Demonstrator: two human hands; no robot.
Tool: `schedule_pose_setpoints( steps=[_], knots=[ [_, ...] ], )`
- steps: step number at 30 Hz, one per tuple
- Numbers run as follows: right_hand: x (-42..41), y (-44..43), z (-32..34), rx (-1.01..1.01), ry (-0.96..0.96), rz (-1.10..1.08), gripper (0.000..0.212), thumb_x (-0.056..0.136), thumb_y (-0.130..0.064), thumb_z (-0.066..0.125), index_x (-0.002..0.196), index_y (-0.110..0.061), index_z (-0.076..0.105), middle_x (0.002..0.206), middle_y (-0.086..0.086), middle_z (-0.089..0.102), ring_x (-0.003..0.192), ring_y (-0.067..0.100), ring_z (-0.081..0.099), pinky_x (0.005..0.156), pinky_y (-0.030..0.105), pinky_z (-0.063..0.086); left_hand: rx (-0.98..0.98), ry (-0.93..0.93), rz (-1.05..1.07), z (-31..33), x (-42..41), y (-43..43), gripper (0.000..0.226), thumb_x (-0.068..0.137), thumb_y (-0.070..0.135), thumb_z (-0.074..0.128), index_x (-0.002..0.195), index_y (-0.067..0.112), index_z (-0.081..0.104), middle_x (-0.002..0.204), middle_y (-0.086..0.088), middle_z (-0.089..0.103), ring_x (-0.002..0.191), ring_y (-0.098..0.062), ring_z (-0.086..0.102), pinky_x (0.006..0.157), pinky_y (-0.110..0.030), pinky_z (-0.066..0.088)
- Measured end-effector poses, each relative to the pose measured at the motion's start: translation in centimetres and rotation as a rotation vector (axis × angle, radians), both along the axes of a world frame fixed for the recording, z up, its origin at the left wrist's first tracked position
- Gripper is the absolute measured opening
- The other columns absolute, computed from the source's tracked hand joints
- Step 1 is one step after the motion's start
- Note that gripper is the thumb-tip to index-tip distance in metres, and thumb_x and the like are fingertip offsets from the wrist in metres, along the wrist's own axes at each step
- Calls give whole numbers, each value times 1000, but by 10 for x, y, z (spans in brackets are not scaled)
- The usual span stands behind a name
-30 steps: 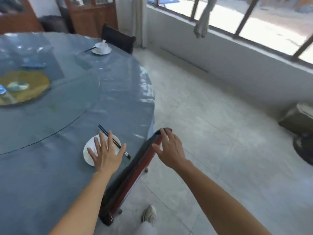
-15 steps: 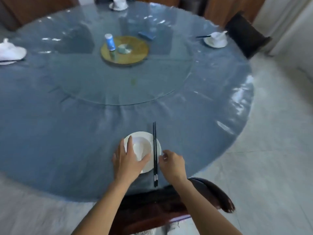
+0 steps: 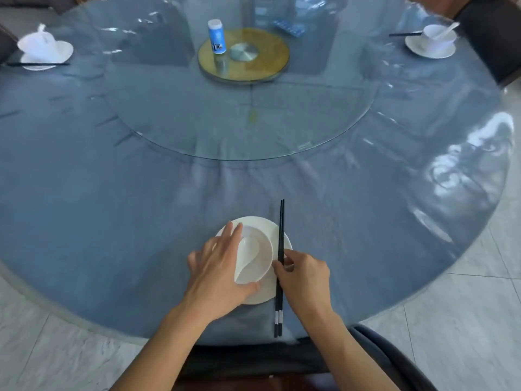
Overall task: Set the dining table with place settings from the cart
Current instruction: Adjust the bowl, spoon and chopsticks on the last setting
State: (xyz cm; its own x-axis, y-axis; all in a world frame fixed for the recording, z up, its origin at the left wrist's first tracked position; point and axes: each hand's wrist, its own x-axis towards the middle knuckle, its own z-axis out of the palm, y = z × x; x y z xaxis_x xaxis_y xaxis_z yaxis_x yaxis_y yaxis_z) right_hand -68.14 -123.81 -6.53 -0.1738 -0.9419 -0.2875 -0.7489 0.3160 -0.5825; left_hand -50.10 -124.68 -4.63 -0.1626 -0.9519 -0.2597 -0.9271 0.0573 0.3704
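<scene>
A white plate (image 3: 277,237) lies near the front edge of the round blue table (image 3: 112,193). On it stands a white bowl (image 3: 263,259) with a white spoon (image 3: 248,249) inside. My left hand (image 3: 218,268) wraps around the bowl's left side, thumb at its near rim. Black chopsticks (image 3: 280,266) lie across the plate's right edge, pointing away from me. My right hand (image 3: 306,273) pinches them near their middle.
A glass turntable (image 3: 239,131) fills the table's centre, with a gold disc (image 3: 267,56) and a blue-and-white bottle (image 3: 216,36) on it. Finished settings sit at far left (image 3: 42,50) and far right (image 3: 431,40). A dark chair (image 3: 389,359) stands under the table edge below my arms.
My view swung from the chair and floor to face the table. My right hand left the chair back and took the chopsticks. My left hand stayed on the bowl.
</scene>
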Motion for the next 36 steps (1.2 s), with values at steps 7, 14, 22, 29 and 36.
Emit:
schedule_pose_setpoints(
  steps=[7,14,22,29,36],
  knots=[
    [5,0,1,-31,71,-29,48,87,-17,68,53,-16,34,50,7,35,55,19,18,51,29,19,6,24,-185,1,5,-13,126,70,61,72,151,48,-24,160,14,-29,144,-10,-6,117,-36,10],
    [4,0,2,-67,88,-1,54,84,-17,73,54,-16,28,52,1,29,56,19,15,49,28,18,1,144,-239,-2,15,-19,137,66,57,81,148,58,-29,162,20,13,141,-3,14,109,-28,16],
    [4,0,0,-76,124,1,47,86,-20,73,55,-13,38,52,9,37,57,22,16,50,30,21,131,254,-283,6,24,-34,143,63,42,90,143,70,-24,169,24,15,146,-6,21,104,-24,25],
    [4,0,3,-55,169,11,51,86,-21,74,58,-13,32,51,7,23,52,23,14,46,25,19,165,269,-268,10,26,-34,141,62,40,91,147,69,-18,168,28,14,152,-15,28,109,-27,31],
    [5,0,2,-63,160,-5,47,88,-24,73,59,-11,39,53,9,38,53,22,17,47,27,23,198,267,-277,16,26,-37,140,63,37,92,145,72,-16,170,24,13,156,-11,22,117,-31,33]
  ],
)
